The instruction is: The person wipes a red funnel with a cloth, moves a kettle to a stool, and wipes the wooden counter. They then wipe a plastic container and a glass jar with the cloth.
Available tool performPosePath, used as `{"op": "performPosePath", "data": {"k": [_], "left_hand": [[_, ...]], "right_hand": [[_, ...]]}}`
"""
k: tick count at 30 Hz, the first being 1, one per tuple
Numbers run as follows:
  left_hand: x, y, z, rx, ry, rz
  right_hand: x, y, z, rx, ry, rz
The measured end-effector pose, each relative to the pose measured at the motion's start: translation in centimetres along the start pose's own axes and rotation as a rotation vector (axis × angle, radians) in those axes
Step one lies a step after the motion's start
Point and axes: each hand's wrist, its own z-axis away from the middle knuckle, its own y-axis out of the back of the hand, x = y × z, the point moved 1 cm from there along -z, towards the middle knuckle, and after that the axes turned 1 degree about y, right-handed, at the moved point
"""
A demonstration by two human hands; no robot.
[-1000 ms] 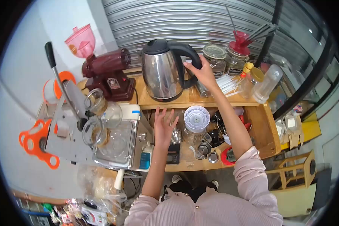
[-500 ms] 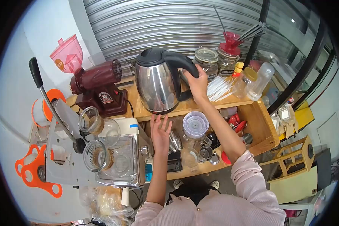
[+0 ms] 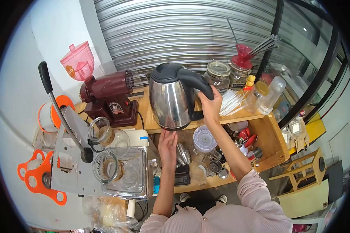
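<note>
A steel electric kettle with a black lid and handle is upright at the front of the wooden upper shelf. My right hand is closed around the lower part of its handle on the right. Palm up, my left hand reaches to the kettle's base with fingers stretched out, and the fingertips go out of sight under its rim. Below, close to my left hand, lie steel cups and a black scale. A clear container with a pale ribbed top stands between my forearms.
A maroon coffee grinder stands left of the kettle. Nearer are glass servers and a lever press. Glass jars, white straws and plastic bottles line the right side. An open wooden compartment holds small tools.
The view has tilted, so the scene sits lower and further right. My left hand's fingers have drawn together and come up to the kettle's base. My right hand stays on the handle.
</note>
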Motion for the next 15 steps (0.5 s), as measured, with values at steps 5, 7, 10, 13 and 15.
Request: {"op": "performPosePath", "data": {"k": [5,7,10,13,15], "left_hand": [[0.2,-0.2,0.9,-0.038,0.026,0.036],[0.6,-0.6,1.4,-0.049,0.010,0.019],[1.6,-1.2,1.9,-0.087,-0.012,0.014],[2.3,-1.6,2.3,-0.097,0.002,-0.025],[2.8,-2.4,2.7,-0.090,0.027,-0.053]], "right_hand": [[-1.3,0.0,0.4,-0.042,0.013,-0.013],[-1.8,0.2,0.6,-0.052,-0.015,-0.005],[-2.9,0.5,0.8,-0.010,-0.037,-0.045],[-4.0,0.8,0.9,-0.028,0.028,-0.057],[-6.0,1.0,1.5,-0.031,-0.049,-0.096]]}}
